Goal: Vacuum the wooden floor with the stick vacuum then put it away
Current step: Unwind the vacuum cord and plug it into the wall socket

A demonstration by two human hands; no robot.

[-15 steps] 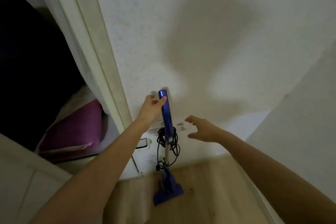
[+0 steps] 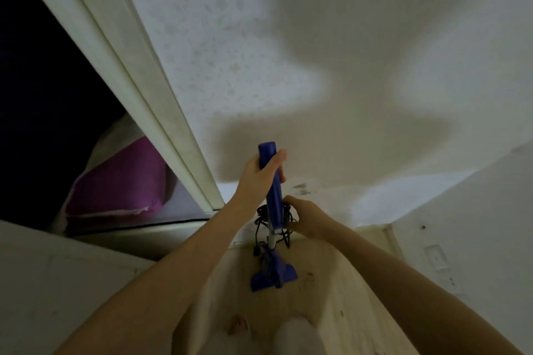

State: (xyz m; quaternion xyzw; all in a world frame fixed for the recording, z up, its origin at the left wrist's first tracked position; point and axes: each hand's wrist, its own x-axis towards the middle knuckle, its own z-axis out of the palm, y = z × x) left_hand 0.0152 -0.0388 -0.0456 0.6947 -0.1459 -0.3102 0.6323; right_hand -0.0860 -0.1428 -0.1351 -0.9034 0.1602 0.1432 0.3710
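While the dark doorway (image 2: 43, 95) and the purple cushion (image 2: 115, 181) lie off to the left beyond the white door frame (image 2: 150, 95), nothing there bears on the move. Further right, left hand (image 2: 259, 174) wrapped round the upper part of the blue stick vacuum (image 2: 272, 196), fingers curled about the grip just below its top end, thumb across the front. Long axis close to upright, handle end high against the pale wall (image 2: 346, 66), floor head (image 2: 274, 275) planted on the wooden floor (image 2: 331, 297) right at the foot of that wall. Just right of the shaft, right hand (image 2: 307, 217) at the black cord (image 2: 264, 215) coiled round the mid-section, fingers bent toward the loops and touching or nearly touching them; cannot tell whether pinching a strand or merely resting against it. Cord lying inward and slightly left of those fingertips, below the left hand's grip, so the right hand the nearer of the two to it. Probably the unwinding step before any vacuuming: left steadying the upright stick, right needing to hook the loops off. Far right, a wall plate (image 2: 435, 256) low on the side wall.
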